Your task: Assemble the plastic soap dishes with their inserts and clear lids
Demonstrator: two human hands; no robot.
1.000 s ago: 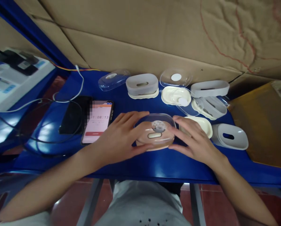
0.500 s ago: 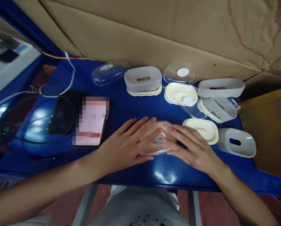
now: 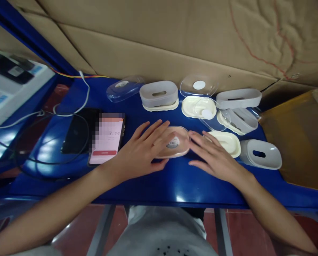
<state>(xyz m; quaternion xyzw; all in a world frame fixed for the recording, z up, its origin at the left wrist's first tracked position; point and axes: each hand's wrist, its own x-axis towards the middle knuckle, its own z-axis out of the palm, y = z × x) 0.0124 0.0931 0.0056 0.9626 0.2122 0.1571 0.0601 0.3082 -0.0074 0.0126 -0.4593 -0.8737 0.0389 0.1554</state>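
Note:
An oval pinkish piece with a see-through top and a round barcode label [image 3: 178, 147] lies flat on the blue table between my hands. My left hand [image 3: 141, 154] rests over its left part, fingers stretched and spread. My right hand [image 3: 214, 156] is also open, its fingertips at the piece's right edge; I cannot tell whether they touch it. Just beyond the right hand lies a cream oval tray [image 3: 232, 144], partly hidden by the fingers. Beside it a grey-white oval box with a slot [image 3: 270, 153] lies tipped towards me.
Along the back are a see-through lid [image 3: 124, 90], a slotted box on a cream base [image 3: 159, 90], another cream tray [image 3: 188, 106] and more slotted boxes [image 3: 238, 97]. A phone [image 3: 108, 142] and cables lie left. A cardboard box [image 3: 300, 142] bounds the right.
My right hand has drawn back from the top of the oval piece to its right edge. My left hand stays over the left side. The whole view has shifted slightly.

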